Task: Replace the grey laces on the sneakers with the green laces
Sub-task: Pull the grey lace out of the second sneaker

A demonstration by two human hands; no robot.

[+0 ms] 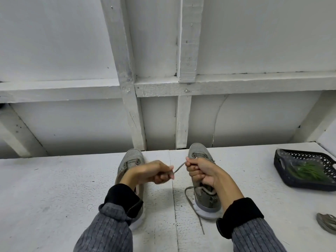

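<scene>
Two grey sneakers stand side by side on the white table, toes pointing away from me: the left sneaker (131, 159) and the right sneaker (199, 153). A grey lace (179, 167) is stretched taut between my hands above them. My left hand (154, 172) pinches one end of that stretch, and my right hand (200, 170) grips the other over the right sneaker's tongue. The lace's loose tail (195, 211) trails down onto the table beside the right sneaker's heel. Green laces (307, 170) lie in a black basket at the right.
The black perforated basket (281, 167) sits at the table's right edge. A bundle of grey lace (327, 222) lies at the near right. A white wooden-framed wall (183, 120) rises right behind the table (54, 188).
</scene>
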